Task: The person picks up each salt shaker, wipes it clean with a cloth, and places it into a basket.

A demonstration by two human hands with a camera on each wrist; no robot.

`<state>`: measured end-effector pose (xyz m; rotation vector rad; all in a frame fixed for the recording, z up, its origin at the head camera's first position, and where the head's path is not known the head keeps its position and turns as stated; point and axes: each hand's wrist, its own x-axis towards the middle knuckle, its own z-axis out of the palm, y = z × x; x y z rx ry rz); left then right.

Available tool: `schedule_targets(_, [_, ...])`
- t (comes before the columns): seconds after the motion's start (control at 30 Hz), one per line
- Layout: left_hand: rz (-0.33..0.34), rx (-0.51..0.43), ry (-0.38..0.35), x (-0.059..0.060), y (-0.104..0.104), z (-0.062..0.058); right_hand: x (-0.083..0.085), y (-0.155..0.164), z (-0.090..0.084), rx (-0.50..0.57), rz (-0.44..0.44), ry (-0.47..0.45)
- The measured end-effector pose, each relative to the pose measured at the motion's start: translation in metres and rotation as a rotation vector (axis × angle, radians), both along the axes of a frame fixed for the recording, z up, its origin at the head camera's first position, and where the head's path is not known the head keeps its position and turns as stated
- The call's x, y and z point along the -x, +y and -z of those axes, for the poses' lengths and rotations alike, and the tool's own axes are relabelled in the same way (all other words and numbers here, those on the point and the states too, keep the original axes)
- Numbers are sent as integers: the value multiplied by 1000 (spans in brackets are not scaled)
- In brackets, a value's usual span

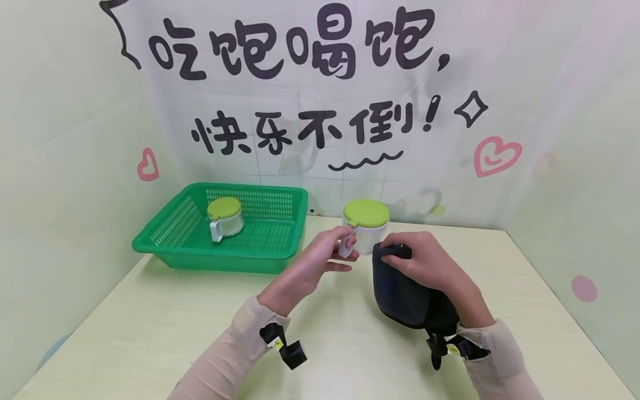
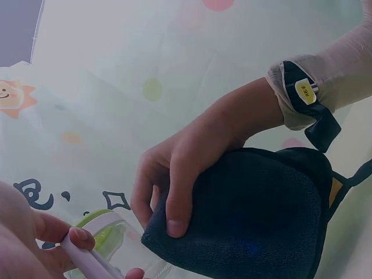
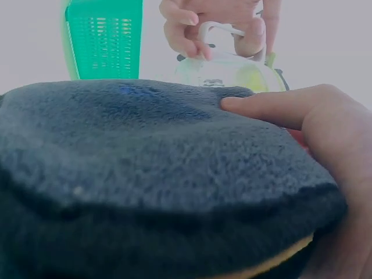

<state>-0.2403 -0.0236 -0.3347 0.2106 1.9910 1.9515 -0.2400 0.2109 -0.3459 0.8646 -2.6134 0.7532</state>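
A jar (image 1: 366, 215) with a green lid, a pale see-through body and a white handle is upright near the back of the table. My left hand (image 1: 320, 256) holds it by the handle (image 2: 93, 256), thumb and fingers around the grip. I cannot tell whether its base touches the table. Just right of the jar, my right hand (image 1: 429, 260) pinches the upper edge of a dark blue, plush cloth (image 1: 400, 291), which hangs down below the fingers. In the right wrist view, the cloth (image 3: 145, 139) covers the jar's lower part.
At the left stands a green perforated plastic basket (image 1: 225, 263). A second green-lidded jar (image 1: 231, 223) with a white handle sits inside it. Behind the pale table (image 1: 200, 333) hangs a printed wall sheet (image 1: 320, 189), and side walls rise at left and right.
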Motion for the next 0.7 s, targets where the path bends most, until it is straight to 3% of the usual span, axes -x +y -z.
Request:
schedule_targets(0.23, [10,-4,-11,1,-2,0,1,1,0,-42,-15,-12])
schedule_targets(0.57, [20,18,7,2,2,2,-1,4,-4,69,-3,163])
schedule_targets(0.7, [27,19,2,2,1,2,-1,4,-5,95,-6,168])
